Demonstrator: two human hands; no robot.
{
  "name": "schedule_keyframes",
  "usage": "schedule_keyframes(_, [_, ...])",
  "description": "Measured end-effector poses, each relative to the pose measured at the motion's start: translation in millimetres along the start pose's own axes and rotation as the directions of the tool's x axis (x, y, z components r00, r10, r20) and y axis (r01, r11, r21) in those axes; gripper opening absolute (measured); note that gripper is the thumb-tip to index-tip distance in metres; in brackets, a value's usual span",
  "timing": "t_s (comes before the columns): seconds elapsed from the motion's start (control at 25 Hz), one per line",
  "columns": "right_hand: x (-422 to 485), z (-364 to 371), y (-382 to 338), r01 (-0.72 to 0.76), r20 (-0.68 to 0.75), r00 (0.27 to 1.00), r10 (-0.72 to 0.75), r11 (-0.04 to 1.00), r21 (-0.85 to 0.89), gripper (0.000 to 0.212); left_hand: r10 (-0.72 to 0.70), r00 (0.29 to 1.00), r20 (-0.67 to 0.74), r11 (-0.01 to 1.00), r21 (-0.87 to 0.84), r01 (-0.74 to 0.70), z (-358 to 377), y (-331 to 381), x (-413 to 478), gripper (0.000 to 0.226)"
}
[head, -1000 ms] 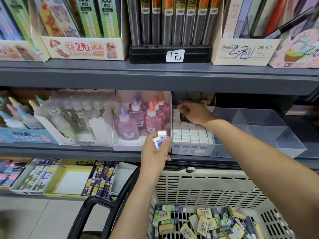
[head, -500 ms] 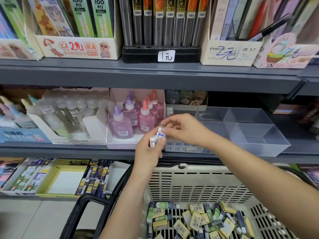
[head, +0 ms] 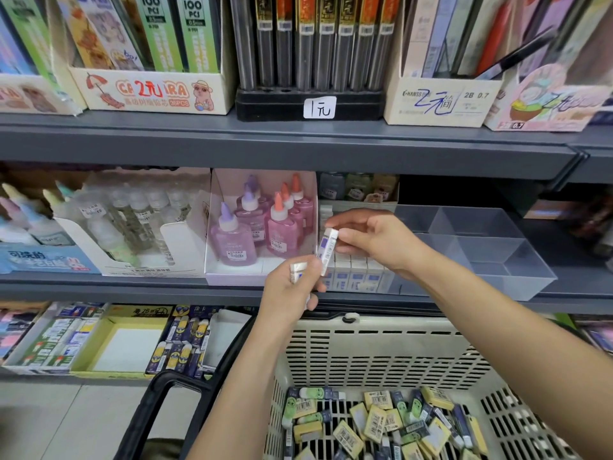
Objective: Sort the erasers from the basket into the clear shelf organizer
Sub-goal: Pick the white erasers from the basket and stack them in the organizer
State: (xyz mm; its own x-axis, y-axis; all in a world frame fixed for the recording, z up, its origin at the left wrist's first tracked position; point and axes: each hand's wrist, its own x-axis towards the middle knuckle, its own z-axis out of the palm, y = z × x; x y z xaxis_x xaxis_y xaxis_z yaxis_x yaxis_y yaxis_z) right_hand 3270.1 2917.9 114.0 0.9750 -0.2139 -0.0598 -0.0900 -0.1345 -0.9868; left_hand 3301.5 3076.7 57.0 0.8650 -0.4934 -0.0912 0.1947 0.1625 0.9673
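— While the right hand (head: 374,240) pinches a small white block eraser with a blue paper sleeve (head: 327,249) between thumb and fingertips, just in front of the clear plastic shelf organizer (head: 497,260), how far along would you say this is?
— Early to middle, I'd judge. Its left compartment holds neat rows of white sleeved erasers (head: 356,275), standing upright; the compartments to the right look bare.
— And the left hand (head: 292,287)?
— Curled round a second white eraser (head: 298,268), held below the first, just above the far rim of the beige slotted plastic basket (head: 381,353).
— So plenty left?
— Yes: a heap of yellow, green and dark-sleeved erasers (head: 374,423) lies on the basket floor, none of those kinds in the organizer that I can see
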Motion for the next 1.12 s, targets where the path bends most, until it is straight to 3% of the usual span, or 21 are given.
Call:
schedule_keyframes(0.08, [-2, 1, -1, -0.038, -0.014, 0.999, 0.038, 0.999, -0.002, 0.015, 0.019, 0.999, -0.028, 1.0, 0.018, -0.019, 2, -1, 0, 0.004])
schedule_keyframes(0.2, [-4, 1, -3, -0.032, 0.018, 0.999, 0.036, 0.982, -0.188, 0.01, 0.048, 0.997, -0.062, 0.997, 0.06, -0.044, 4, -1, 0, 0.009])
schedule_keyframes(0.32, [-1, -2, -3, -0.065, 0.028, 0.997, 0.075, 0.964, -0.259, 0.011, 0.063, 0.995, -0.071, 0.996, 0.074, -0.058, 5, -3, 1, 0.01])
schedule_keyframes(0.44, [17, -16, -7, -0.093, -0.166, 0.985, 0.056, 0.971, -0.222, 0.01, 0.026, 0.992, -0.127, 0.998, 0.067, -0.018, 4, -6, 3, 0.013])
schedule_keyframes(0.52, [39, -25, -10, -0.017, -0.34, 0.937, -0.074, 0.966, -0.257, 0.012, 0.027, 0.99, -0.138, 0.998, 0.06, -0.019, 4, -7, 3, 0.016])
schedule_keyframes(0.56, [49, -28, -9, 0.021, -0.377, 0.91, -0.173, 0.927, -0.375, 0.01, 0.045, 0.989, -0.138, 0.997, 0.068, -0.036, 4, -8, 3, 0.013])
schedule_keyframes(0.64, [63, -30, -3, 0.032, -0.319, 0.885, -0.34, 0.728, -0.685, 0.012, 0.091, 0.985, -0.143, 0.992, 0.095, -0.078, 4, -9, 3, 0.004])
schedule_keyframes(0.72, [68, -28, 5, 0.068, -0.215, 0.885, -0.413, 0.572, -0.817, 0.016, 0.117, 0.981, -0.156, 0.988, 0.121, -0.098, 3, -9, 4, 0.007])
schedule_keyframes(0.88, [72, -25, 13, 0.151, -0.114, 0.859, -0.5, 0.459, -0.876, 0.016, 0.113, 0.979, -0.167, 0.989, 0.109, -0.096, 2, -5, 4, 0.009])
schedule_keyframes(1.12, [75, -31, 11, 0.119, -0.154, 0.854, -0.497, 0.476, -0.872, 0.023, 0.094, 0.981, -0.169, 0.992, 0.1, -0.078, 3, 0, 2, 0.011])
